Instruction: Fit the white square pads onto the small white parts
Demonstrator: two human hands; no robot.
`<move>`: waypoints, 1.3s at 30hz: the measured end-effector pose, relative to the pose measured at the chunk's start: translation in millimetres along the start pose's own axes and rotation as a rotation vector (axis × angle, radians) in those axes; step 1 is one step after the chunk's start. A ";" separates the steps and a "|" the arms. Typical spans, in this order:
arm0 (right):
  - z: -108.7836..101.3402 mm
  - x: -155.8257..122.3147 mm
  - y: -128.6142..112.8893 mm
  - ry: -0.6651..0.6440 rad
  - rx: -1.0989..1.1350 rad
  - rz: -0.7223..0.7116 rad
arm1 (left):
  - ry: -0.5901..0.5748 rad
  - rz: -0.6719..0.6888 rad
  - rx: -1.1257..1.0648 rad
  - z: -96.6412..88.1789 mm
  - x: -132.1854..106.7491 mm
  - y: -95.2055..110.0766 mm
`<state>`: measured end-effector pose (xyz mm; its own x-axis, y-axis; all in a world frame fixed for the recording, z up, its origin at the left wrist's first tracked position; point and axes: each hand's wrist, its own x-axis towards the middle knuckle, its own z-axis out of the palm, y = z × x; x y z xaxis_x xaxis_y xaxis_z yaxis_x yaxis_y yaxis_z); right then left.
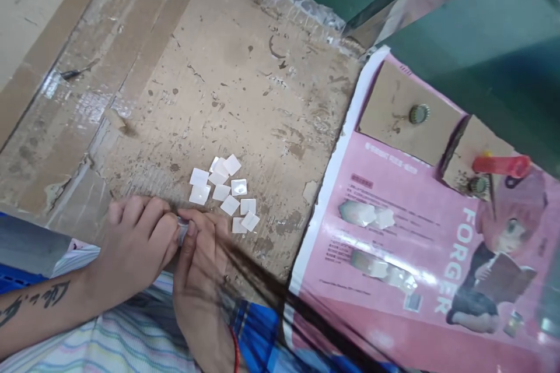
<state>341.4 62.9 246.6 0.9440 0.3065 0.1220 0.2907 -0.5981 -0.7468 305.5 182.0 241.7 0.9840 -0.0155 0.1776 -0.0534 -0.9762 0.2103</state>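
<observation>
My left hand (142, 236) and my right hand (199, 268) meet at the near edge of the cardboard-covered tabletop. Between their fingertips is a small whitish piece (182, 232), mostly covered, so its shape is unclear. The left fingers are curled over from the left; the right thumb and forefinger pinch from the other side. Just beyond the hands lies a loose group of small white square tiles (221, 192), some overlapping. Dark strands of hair (301, 309) hang across the right wrist.
To the right is a pink printed sheet (341, 297) bearing two rows of shiny pale pieces (359, 213). Cardboard pads there carry ridged metal caps (419, 113) and a red plastic object (501, 166). A thin dark tool (79, 71) and a tan stub (115, 119) lie leftward.
</observation>
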 end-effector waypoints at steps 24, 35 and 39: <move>2.0 -2.9 9.9 0.087 0.281 0.075 | 0.030 -0.040 -0.154 -5.1 8.5 -6.6; 6.2 0.7 -0.3 0.096 0.109 -0.031 | 0.017 0.010 -0.017 3.2 13.7 -3.6; 6.8 -2.3 6.3 0.106 0.223 0.025 | 0.014 0.006 -0.101 0.5 10.5 -9.2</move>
<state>340.0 63.5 237.3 0.9650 0.2072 0.1609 0.2366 -0.4224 -0.8750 316.4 190.8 241.1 0.9811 -0.0175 0.1928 -0.0768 -0.9493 0.3048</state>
